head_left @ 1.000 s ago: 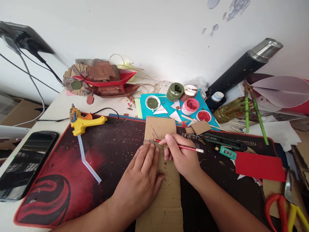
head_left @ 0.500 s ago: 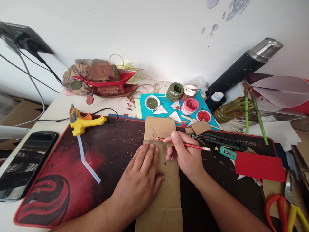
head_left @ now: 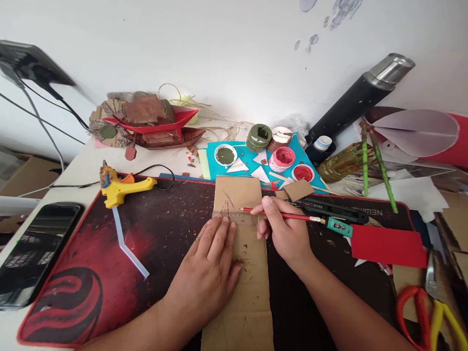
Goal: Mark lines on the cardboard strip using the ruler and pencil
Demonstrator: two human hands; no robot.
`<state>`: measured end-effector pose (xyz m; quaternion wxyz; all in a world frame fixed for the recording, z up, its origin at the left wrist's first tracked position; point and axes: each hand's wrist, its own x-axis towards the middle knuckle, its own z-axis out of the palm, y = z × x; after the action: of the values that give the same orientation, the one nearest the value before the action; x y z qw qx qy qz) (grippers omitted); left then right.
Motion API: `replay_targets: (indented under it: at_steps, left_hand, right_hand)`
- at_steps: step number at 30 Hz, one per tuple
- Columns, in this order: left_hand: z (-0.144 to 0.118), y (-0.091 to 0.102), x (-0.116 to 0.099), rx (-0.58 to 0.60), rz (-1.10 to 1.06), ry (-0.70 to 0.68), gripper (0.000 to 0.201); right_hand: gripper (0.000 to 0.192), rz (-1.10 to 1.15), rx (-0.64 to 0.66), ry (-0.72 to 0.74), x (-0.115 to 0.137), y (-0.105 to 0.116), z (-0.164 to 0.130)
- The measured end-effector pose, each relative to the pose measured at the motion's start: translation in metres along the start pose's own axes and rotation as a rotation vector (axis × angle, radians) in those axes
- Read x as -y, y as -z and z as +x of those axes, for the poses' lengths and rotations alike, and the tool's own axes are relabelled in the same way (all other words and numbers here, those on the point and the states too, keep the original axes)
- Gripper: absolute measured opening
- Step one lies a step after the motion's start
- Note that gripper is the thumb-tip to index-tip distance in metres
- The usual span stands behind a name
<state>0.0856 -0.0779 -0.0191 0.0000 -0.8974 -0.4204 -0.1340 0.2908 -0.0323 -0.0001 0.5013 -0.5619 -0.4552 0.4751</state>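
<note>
A long strip of brown cardboard [head_left: 252,273] runs away from me across the mat, with pencil lines and dark specks on it. My left hand [head_left: 210,261] lies flat on its left side, fingers stretched toward a faint band crossing the strip. Whether that band is a crease or a clear ruler, I cannot tell. In my right hand [head_left: 287,229] a red pencil [head_left: 298,217] is pinched between thumb and fingers. Its tip points left, over the cardboard near the drawn lines; whether it touches is unclear.
A yellow glue gun [head_left: 126,189] and a phone [head_left: 40,253] are at left. Behind stand model boats [head_left: 153,124] and open paint jars [head_left: 259,139]. On the right are a cutter [head_left: 340,212], red paper [head_left: 389,246], scissors [head_left: 415,307] and a leaning black flask [head_left: 351,107].
My right hand has shifted slightly right over the cardboard, drawing the pencil tip away from the drawn lines. My left hand stays in place on the strip. The whole view has moved a little.
</note>
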Motion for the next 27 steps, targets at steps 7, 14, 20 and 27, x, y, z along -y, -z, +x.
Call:
replay_targets:
  at_steps: [7,14,20,27]
  left_hand:
    - [0.0005,0.0002,0.0013,-0.010,0.026,-0.025,0.057]
    - [-0.0005,-0.0012,0.0023,-0.009,0.018,-0.018,0.062]
    - [-0.0011,-0.0020,0.0039,-0.009,0.006,-0.017,0.065]
    - [0.0013,0.0006,0.0041,-0.026,0.047,-0.049,0.058]
  right_hand:
    - [0.060,0.046,-0.022,-0.024,0.0013,0.0016,0.0004]
    - [0.064,0.024,-0.057,-0.014,0.0050,0.0060,0.0014]
    - [0.064,-0.001,-0.052,-0.015,0.0008,0.0067,0.0019]
    - [0.064,0.088,-0.071,-0.045,0.0033,0.0058,0.0044]
